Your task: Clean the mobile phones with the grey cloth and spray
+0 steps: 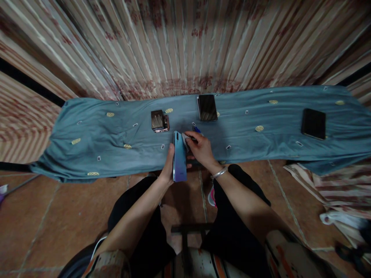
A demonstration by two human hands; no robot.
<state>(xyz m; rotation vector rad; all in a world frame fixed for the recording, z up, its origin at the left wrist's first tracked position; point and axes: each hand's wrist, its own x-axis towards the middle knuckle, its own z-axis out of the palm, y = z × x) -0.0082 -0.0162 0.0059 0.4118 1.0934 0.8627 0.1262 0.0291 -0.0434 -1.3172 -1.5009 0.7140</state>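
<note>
My left hand [168,164] is wrapped round a blue-to-purple phone [179,157], holding it upright on its edge above the near rim of the blue cloth [95,127]. My right hand [201,148] is closed just right of the phone's top, pinching a small whitish piece [185,139] against it; what that piece is I cannot make out. A small blue object [196,128] lies on the cloth just beyond my right fingers. A silver bangle [219,172] sits on my right wrist.
On the cloth lie a small shiny folded device [159,121], a dark phone [207,107] at the back centre and another dark phone [313,123] far right. Striped curtain [185,42] hangs behind. Tiled floor [52,216] below; bundled fabric [333,193] at right.
</note>
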